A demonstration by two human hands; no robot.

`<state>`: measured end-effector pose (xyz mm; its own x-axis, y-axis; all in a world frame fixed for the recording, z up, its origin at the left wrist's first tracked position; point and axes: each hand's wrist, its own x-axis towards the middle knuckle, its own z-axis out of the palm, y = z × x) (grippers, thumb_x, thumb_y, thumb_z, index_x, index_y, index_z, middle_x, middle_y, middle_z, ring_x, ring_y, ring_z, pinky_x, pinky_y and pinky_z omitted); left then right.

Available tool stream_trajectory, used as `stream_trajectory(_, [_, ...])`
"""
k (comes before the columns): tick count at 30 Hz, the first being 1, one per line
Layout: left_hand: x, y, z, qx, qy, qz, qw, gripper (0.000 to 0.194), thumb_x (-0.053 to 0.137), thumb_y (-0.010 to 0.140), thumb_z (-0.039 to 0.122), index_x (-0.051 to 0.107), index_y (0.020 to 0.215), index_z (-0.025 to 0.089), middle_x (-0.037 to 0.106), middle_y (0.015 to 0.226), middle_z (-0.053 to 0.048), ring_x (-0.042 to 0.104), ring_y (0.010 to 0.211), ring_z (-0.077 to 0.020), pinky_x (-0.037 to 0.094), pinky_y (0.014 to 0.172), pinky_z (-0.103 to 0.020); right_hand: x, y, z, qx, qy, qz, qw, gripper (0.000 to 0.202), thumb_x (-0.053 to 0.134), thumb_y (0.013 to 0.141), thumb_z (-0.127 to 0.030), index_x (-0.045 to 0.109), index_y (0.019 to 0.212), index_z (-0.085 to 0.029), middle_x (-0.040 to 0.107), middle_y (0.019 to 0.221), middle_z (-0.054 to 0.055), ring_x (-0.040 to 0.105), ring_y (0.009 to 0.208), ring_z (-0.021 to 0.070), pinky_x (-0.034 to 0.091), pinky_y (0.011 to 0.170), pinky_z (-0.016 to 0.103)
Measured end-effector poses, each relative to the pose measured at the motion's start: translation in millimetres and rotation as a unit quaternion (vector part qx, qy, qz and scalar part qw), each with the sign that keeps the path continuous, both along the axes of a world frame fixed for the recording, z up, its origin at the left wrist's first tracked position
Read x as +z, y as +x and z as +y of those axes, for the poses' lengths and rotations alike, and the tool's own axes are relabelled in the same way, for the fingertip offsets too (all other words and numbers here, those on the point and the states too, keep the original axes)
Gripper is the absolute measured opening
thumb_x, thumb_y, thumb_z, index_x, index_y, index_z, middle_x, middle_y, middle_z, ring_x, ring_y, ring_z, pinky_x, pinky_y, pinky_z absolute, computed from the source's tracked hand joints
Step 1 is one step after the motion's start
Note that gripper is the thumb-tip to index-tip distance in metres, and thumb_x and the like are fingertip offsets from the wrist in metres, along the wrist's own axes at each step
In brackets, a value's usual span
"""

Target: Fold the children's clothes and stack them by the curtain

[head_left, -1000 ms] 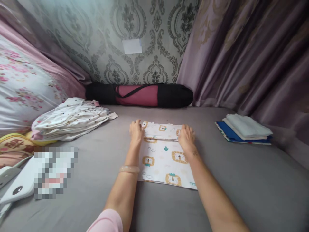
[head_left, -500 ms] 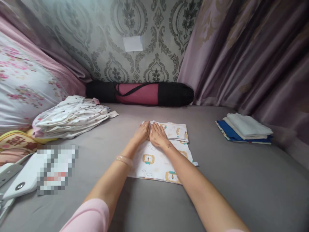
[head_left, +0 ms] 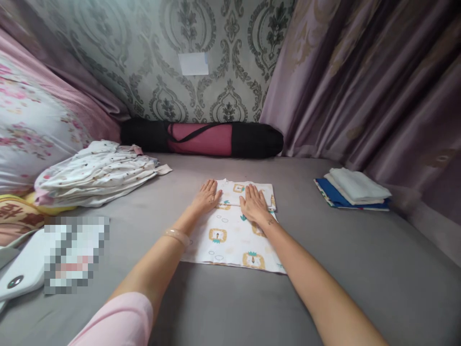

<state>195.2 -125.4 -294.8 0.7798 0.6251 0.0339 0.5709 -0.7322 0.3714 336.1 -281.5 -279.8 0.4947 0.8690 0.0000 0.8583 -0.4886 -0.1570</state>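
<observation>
A white cloth (head_left: 234, 235) printed with lion faces lies on the grey bed sheet, its far part folded over toward me. My left hand (head_left: 208, 196) rests flat on the far left corner of the fold, fingers stretched out and pointing away. On the right part of the folded layer lies my right hand (head_left: 254, 202), palm down with its fingers extended. Neither hand grips the fabric. Between the hands, a lion print and the fold's near edge show.
A black and maroon long bag (head_left: 200, 139) lies against the wall. To the left are a heap of spotted white clothes (head_left: 97, 168), a white device (head_left: 30, 259) and a blurred-out item (head_left: 77, 254). Folded cloths (head_left: 355, 187) are stacked at the right.
My hands have moved apart across the folded layer, the right one sliding to the right and the left one slightly left. The view has shifted a little.
</observation>
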Motion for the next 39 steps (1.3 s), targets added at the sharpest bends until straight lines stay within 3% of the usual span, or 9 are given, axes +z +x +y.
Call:
stream_trajectory(7, [-4.0,0.1,3.7,0.004,0.003,0.003,1.0,0.061,0.027,0.096,0.044,0.031,0.146,0.009,0.023,0.155,-0.016,0.016,0.145,-0.0275,0.018,0.117,-0.045,0.6,12.5,-18.8,-0.04,-0.006,-0.019,0.999,0.066,0.024,0.097,-0.04,0.025,0.148,0.001,0.018,0.157,0.017,0.016,0.145,0.0264,0.009,0.117,0.04])
stream_trajectory(19, [-10.0,0.2,10.0,-0.011,0.008,0.001,1.0,0.061,0.025,0.096,0.043,0.031,0.146,0.008,0.023,0.156,-0.016,0.015,0.145,-0.0283,0.016,0.117,-0.045,-6.7,51.8,-63.9,-0.054,-0.004,0.015,0.998,0.063,0.019,0.099,-0.041,0.022,0.15,-0.004,0.02,0.157,0.017,0.02,0.143,0.0267,0.016,0.116,0.041])
stream_trajectory(22, [-5.8,0.0,12.9,-0.021,-0.007,-0.03,0.999,0.056,0.032,0.094,0.04,0.041,0.139,0.009,0.031,0.152,-0.018,0.023,0.143,-0.029,0.021,0.115,-0.047,-6.4,54.9,-73.1,-0.054,0.014,0.025,0.998,0.06,0.019,0.099,-0.037,0.024,0.15,-0.005,0.023,0.156,0.017,0.022,0.143,0.0256,0.015,0.116,0.04])
stream_trajectory(25, [0.8,-5.8,17.9,-0.038,-0.017,-0.069,0.997,0.048,0.041,0.088,0.032,0.05,0.131,0.012,0.047,0.142,-0.016,0.038,0.136,-0.025,0.03,0.112,-0.041,-6.1,58.8,-86.8,-0.059,0.04,0.044,0.996,0.059,0.021,0.099,-0.036,0.029,0.147,-0.005,0.027,0.154,0.017,0.024,0.142,0.0249,0.017,0.116,0.041])
stream_trajectory(28, [8.6,-22.5,19.2,-0.037,-0.012,-0.077,0.996,0.05,0.043,0.084,0.025,0.049,0.132,0.013,0.054,0.136,-0.014,0.043,0.133,-0.0225,0.033,0.111,-0.038,-6.1,62.6,-107.2,-0.061,0.059,0.084,0.993,0.058,0.026,0.097,-0.037,0.031,0.147,-0.006,0.029,0.154,0.017,0.025,0.142,0.0236,0.02,0.116,0.041])
stream_trajectory(31, [17.7,-48.0,10.0,-0.031,0.003,-0.085,0.996,0.052,0.043,0.084,0.023,0.046,0.134,0.012,0.049,0.141,-0.015,0.04,0.135,-0.0229,0.03,0.113,-0.037,-5.4,60.5,-131.3,-0.056,0.085,0.127,0.987,0.057,0.031,0.095,-0.035,0.032,0.147,-0.01,0.032,0.153,0.015,0.029,0.141,0.0214,0.023,0.116,0.038])
stream_trajectory(35, [31.0,-85.0,-22.8,-0.095,0.006,-0.085,0.992,0.05,0.043,0.087,0.033,0.049,0.133,0.014,0.045,0.144,-0.015,0.043,0.133,-0.0236,0.031,0.112,-0.034,2.6,41.1,-161.1,-0.013,0.136,0.148,0.98,0.054,0.036,0.094,-0.035,0.04,0.143,-0.013,0.039,0.15,0.012,0.034,0.138,0.0205,0.026,0.114,0.036])
stream_trajectory(39, [38.7,-121.2,-63.9,-0.136,-0.032,-0.048,0.989,0.049,0.043,0.089,0.045,0.053,0.131,0.023,0.043,0.147,-0.01,0.044,0.133,-0.0242,0.034,0.111,-0.034,19.4,9.4,-187.7,0.031,0.134,0.154,0.978,0.044,0.039,0.093,-0.035,0.052,0.132,-0.02,0.057,0.133,0.009,0.054,0.12,0.0211,0.04,0.103,0.035])
